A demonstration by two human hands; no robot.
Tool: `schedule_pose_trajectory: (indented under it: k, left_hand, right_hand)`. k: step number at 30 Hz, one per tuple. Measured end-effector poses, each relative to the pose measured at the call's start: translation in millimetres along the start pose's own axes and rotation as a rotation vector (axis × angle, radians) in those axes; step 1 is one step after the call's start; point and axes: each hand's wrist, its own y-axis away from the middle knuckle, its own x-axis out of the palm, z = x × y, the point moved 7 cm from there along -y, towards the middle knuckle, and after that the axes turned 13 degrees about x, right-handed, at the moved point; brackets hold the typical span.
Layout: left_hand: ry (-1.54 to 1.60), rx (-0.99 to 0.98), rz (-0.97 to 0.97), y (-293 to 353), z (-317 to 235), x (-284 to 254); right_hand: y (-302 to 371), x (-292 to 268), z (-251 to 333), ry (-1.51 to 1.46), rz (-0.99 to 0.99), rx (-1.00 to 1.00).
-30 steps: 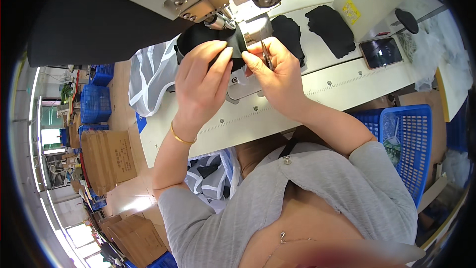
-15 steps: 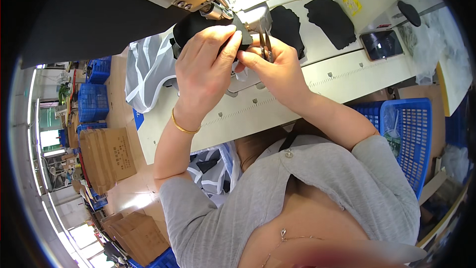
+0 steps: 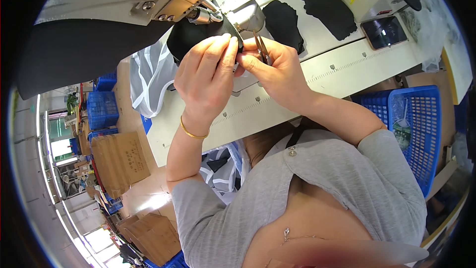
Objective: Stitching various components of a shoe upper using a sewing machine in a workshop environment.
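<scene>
Both my hands meet in front of a sewing machine (image 3: 186,5), at its needle area. Black fabric (image 3: 191,37) lies under the machine head, and my left hand (image 3: 207,72) pinches its right edge between thumb and fingers. Close beside it, my right hand (image 3: 277,72) is closed around small dark thread snips (image 3: 262,49), whose blades point up and away from me. Its thumb and index fingertip also press at the fabric edge. Grey mesh cloth with white strips (image 3: 150,77) hangs at the table's left, below the black fabric.
Two stacks of black cut pieces (image 3: 282,25) (image 3: 328,12) lie right of the machine. A phone (image 3: 384,33) rests farther right on the white table (image 3: 317,77). Blue basket (image 3: 416,134) stands at lower right; cardboard boxes (image 3: 119,161) are on the floor at left. Striped cloth (image 3: 220,168) sits below the table edge.
My view has shifted slightly, so the scene sits a little differently. Both hands keep their hold at the fabric edge, and the snips stay in my right hand.
</scene>
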Motion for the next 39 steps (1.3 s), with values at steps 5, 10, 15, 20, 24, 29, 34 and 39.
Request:
schedule_pose_trajectory:
  k: [5,10,15,20,24,29,34,39]
  left_hand:
    - [-0.011,0.016,0.038,-9.2,-0.6,2.0]
    - [-0.022,0.006,0.085,-4.4,1.8,-0.9]
    - [0.055,-0.015,0.115,-2.9,3.3,-5.4]
    - [0.102,-0.019,0.125,-0.9,4.6,-8.3]
    - [0.105,-0.034,0.140,-1.0,8.7,-6.3]
    - [0.088,-0.040,0.134,2.2,15.2,-1.8]
    - [0.079,-0.055,0.118,4.9,20.4,0.2]
    - [0.053,-0.066,0.110,9.0,23.3,2.0]
  right_hand:
    - [-1.8,-1.9,6.2,-0.023,0.000,-0.020]
    - [-0.9,3.9,4.8,0.012,0.013,0.042]
    - [1.6,8.6,1.2,-0.063,0.007,0.068]
    - [-0.5,9.2,0.7,-0.036,0.003,0.081]
    - [-2.3,10.4,12.2,-0.039,-0.017,0.111]
    - [-10.6,8.8,13.3,0.047,-0.021,0.094]
    - [-14.0,13.3,7.4,-0.011,-0.031,0.031]
    - [-8.4,17.8,12.0,0.016,-0.027,0.090]
